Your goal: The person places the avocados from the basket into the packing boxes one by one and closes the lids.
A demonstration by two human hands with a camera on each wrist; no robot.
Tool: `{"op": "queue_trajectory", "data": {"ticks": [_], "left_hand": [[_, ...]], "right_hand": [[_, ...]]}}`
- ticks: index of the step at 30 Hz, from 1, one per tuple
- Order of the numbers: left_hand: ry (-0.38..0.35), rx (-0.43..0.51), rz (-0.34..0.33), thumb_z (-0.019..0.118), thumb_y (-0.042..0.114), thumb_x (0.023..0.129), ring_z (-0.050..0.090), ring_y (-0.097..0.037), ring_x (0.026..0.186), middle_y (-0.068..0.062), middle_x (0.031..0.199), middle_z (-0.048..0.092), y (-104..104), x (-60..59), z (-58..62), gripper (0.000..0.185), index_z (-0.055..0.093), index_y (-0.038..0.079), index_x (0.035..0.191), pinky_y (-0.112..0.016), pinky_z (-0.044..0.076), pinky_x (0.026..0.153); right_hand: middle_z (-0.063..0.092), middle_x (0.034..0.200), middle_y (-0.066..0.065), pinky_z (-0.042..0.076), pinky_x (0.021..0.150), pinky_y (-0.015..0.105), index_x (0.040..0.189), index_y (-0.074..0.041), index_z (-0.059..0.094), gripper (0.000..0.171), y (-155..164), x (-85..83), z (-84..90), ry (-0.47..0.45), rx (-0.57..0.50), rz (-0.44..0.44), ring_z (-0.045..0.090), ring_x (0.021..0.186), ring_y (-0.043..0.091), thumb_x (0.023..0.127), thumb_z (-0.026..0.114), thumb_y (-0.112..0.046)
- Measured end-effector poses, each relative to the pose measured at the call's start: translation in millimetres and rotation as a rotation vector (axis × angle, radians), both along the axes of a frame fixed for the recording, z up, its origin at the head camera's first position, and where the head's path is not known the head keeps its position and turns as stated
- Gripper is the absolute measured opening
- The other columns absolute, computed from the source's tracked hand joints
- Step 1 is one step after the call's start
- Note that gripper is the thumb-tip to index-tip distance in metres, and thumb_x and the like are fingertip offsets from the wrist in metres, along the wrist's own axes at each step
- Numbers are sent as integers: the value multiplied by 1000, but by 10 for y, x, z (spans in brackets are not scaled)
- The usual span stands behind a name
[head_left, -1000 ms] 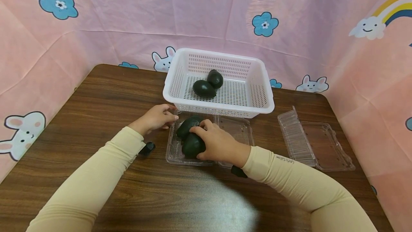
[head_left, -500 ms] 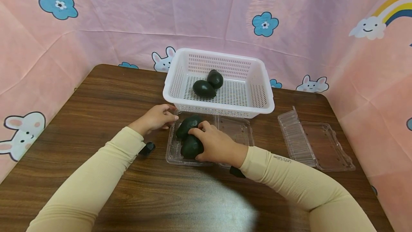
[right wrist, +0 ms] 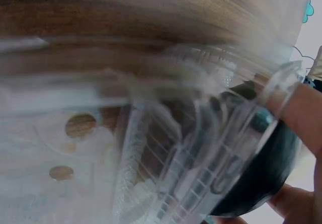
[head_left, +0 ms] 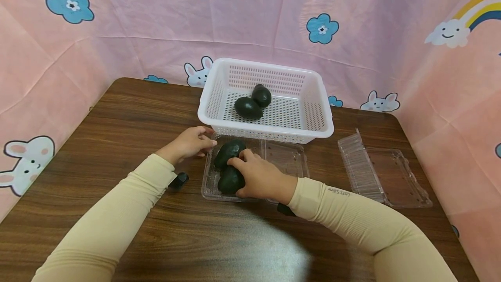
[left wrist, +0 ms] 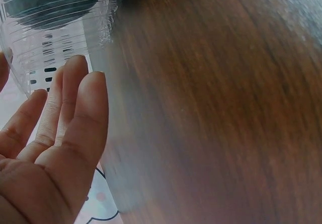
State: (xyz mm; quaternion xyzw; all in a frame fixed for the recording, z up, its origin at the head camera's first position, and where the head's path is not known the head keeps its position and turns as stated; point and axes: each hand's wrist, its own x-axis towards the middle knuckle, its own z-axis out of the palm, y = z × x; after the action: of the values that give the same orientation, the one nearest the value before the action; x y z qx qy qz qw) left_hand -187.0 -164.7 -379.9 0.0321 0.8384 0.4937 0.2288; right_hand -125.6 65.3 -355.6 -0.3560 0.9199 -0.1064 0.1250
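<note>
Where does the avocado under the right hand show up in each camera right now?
Head: avocado at centre, in the clear tray, right hand over it.
Left wrist: not surely in view.
Right wrist: avocado lower right, seen through the tray.
Shared landmark: the clear tray.

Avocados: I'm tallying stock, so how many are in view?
4: two in the white basket, at and; two in the clear tray, at and, under the right hand. None seem hidden.
</note>
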Motion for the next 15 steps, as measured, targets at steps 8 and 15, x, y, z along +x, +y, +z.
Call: {"op": "queue_trajectory", "data": {"ticks": [8, 15], "left_hand": [[-2, -1, -3, 54, 17, 99, 59, -28, 104, -24, 121, 60, -4, 3, -2, 50, 38, -2, 142, -38, 53, 81], [1, 5, -6, 54, 17, 99, 59, -29, 105, -24, 121, 60, -1, 11, 10, 50, 38, -4, 142, -39, 53, 82]], "right_hand": [[48, 122, 13, 52, 85, 38, 139, -16, 50, 74, -28, -9, -19, -1, 26, -1, 57, 104, 25, 75, 83, -32], [48, 121, 13, 51, 87, 38, 138, -16, 51, 74, -53, -37, -30, -20, 56, 2, 57, 104, 25, 74, 84, -32]]}}
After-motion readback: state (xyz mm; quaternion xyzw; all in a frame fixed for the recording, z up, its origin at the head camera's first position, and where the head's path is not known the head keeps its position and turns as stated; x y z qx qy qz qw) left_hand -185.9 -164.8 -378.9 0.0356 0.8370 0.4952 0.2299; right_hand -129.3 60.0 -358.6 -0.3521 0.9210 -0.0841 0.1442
